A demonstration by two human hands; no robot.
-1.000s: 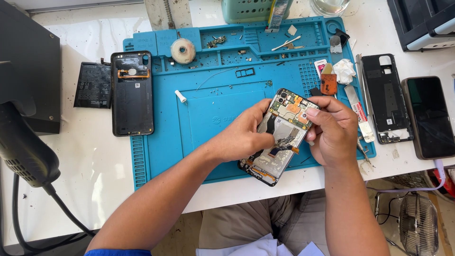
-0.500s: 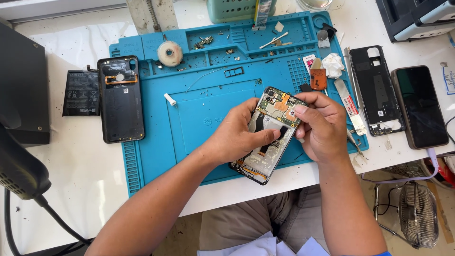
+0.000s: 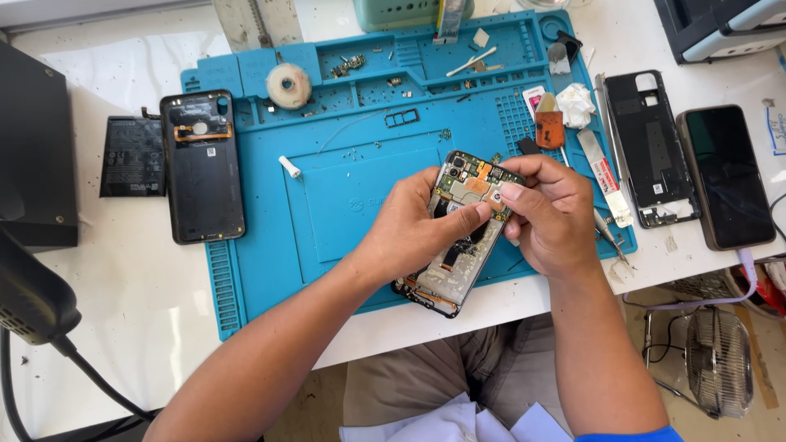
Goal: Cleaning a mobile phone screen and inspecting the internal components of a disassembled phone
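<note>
The blue work mat [image 3: 270,262] on the white tabletop [image 3: 123,311] has moulded compartments along its 12 o'clock edge. One holds a roll of tape [image 3: 288,85], others hold small screws and metal bits [image 3: 350,62], a white stick [image 3: 472,60] and a black scrap [image 3: 567,41]. A white peg [image 3: 289,167] lies loose on the mat's flat middle.

Counted: one opened phone in hand, two back covers, one battery, one whole phone. The black back cover [image 3: 201,166] lies at 9 o'clock on the mat's edge, the battery [image 3: 133,156] just beside it further out. At 3 o'clock a second black back cover [image 3: 652,147] lies off the mat, the dark phone [image 3: 723,175] next to it.

The opened phone [image 3: 455,270] sits over the mat's 5 o'clock edge, tilted, back off, showing a green board, copper-coloured patches, camera lenses at its top and a black ribbon down the middle. The left hand [image 3: 413,233] has its grip closed around the phone's side, thumb across the board. The right hand [image 3: 553,217] pinches the phone's upper corner, grip closed on it.
</note>
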